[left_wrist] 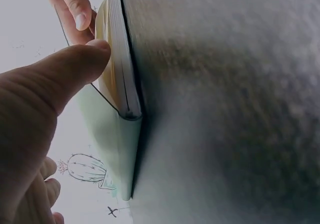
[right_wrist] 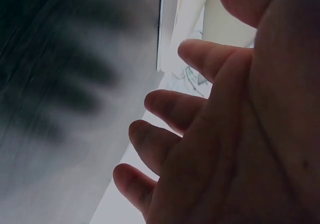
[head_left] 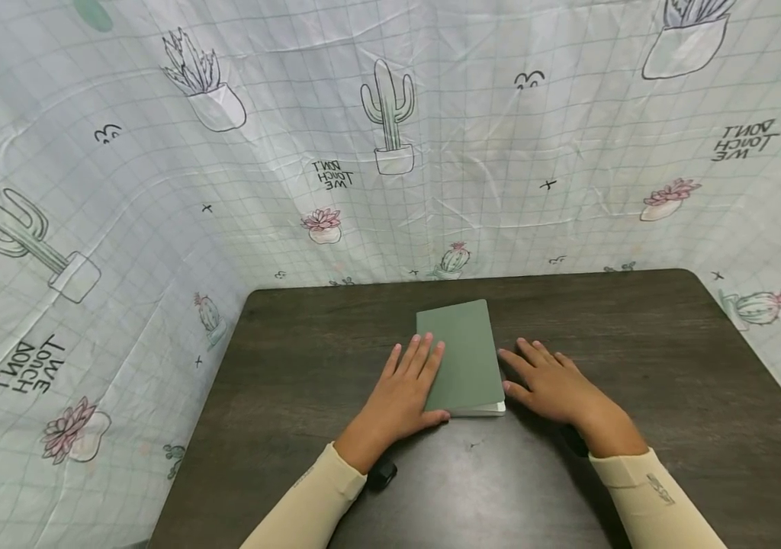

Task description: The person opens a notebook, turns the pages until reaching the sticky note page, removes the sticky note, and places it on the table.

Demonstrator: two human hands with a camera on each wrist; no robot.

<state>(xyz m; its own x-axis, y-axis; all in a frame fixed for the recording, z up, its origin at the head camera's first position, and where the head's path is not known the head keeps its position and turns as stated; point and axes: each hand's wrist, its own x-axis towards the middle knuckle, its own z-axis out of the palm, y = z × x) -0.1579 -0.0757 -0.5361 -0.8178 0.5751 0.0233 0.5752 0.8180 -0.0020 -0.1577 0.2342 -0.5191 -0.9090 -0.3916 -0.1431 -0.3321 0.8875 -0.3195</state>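
A green softcover notebook (head_left: 466, 362) lies flat on the dark table, its cover lifted a little along the near edge, where white pages show. My left hand (head_left: 400, 393) rests over its left side, fingers straight and pointing away from me. In the left wrist view the left thumb (left_wrist: 70, 69) is at the cover beside the pages (left_wrist: 118, 59), close to the spine end. Just off the notebook's right edge is my right hand (head_left: 555, 389), palm down with fingers spread and nothing held. Its fingers (right_wrist: 167, 111) cast a soft shadow on the tabletop in the right wrist view.
The dark wood-grain table (head_left: 315, 351) has rounded far corners. A white cloth (head_left: 281, 99) printed with cacti and a grid hangs behind it and along both sides. A small black device (head_left: 382, 473) sits under the left wrist.
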